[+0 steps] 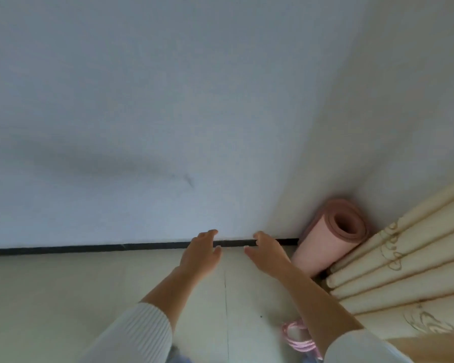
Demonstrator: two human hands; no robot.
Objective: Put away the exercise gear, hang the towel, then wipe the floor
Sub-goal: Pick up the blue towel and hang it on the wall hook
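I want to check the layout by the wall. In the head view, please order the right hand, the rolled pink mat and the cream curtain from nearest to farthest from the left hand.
From the left hand:
1. Right hand, just to its right.
2. Rolled pink mat, in the corner.
3. Cream curtain, beyond the mat, far right.

White wall (142,100), dark skirting (89,248), pale floor (63,297), cream curtain (404,271)

No readable text, labels or numbers.
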